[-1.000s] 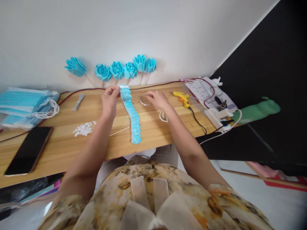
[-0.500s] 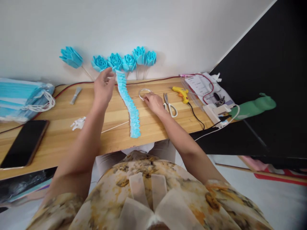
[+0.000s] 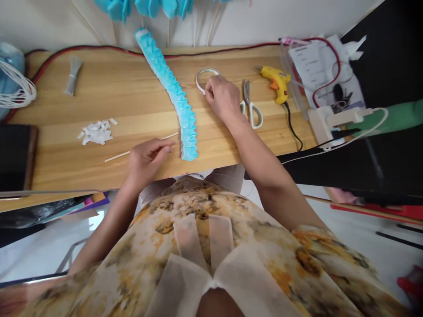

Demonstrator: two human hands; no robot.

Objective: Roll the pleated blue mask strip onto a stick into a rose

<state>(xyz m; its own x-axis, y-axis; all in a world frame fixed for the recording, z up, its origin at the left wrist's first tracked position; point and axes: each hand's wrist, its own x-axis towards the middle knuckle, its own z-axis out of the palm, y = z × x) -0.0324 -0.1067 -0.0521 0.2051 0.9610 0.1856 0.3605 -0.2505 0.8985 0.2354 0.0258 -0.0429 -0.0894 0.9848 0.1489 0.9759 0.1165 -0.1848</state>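
Note:
A long pleated blue strip [image 3: 172,90] lies across the wooden table [image 3: 132,101], from the wall down to the front edge. My left hand [image 3: 145,159] is at the front edge beside the strip's near end, fingers pinched on a thin wooden stick [image 3: 117,155]. Farther back, my right hand [image 3: 223,97] rests curled on the table and touches a white tape ring [image 3: 202,75]. White-handled scissors [image 3: 250,103] lie just right of that hand.
A yellow glue gun [image 3: 276,81] with a black cord, a white power strip [image 3: 325,123] and papers crowd the right end. White paper scraps [image 3: 95,132] lie left of centre, a dark phone [image 3: 15,154] at the far left. Blue paper roses [image 3: 148,6] lean on the wall.
My left hand let go of the strip's far end and came back to the front edge, onto the stick. The view tipped down. My right hand stayed by the tape ring.

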